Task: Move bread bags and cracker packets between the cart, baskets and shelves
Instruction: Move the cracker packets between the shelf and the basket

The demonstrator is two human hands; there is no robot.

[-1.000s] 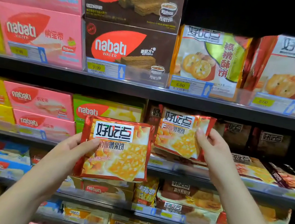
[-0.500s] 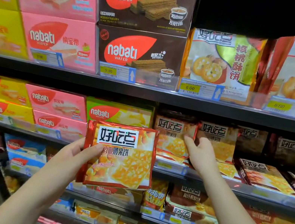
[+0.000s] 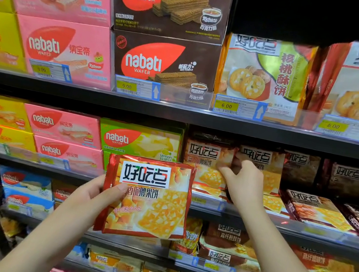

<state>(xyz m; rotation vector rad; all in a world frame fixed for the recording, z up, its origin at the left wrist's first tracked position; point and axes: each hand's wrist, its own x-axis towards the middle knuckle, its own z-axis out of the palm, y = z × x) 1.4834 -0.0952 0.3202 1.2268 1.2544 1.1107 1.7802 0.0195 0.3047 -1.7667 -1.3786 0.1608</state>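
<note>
My left hand [image 3: 91, 197] grips a red cracker packet [image 3: 150, 200] by its left edge, thumb on the front, and holds it upright in front of the shelves. My right hand [image 3: 246, 188] reaches into the middle shelf [image 3: 300, 232]. Its thumb and curled fingers pinch the right edge of a second, matching cracker packet [image 3: 205, 162] that stands upright in the shelf row. More of the same packets lie flat beneath it.
Pink, brown, yellow and green Nabati wafer boxes [image 3: 143, 64] fill the upper and middle shelves on the left. Large biscuit bags [image 3: 265, 79] stand on the top shelf at right. Darker packets [image 3: 319, 208] lie right of my right hand. Lower shelves hold more packets.
My right hand carried its packet from mid-air back into the middle shelf and stood it in the row. The left hand kept its packet roughly in place.
</note>
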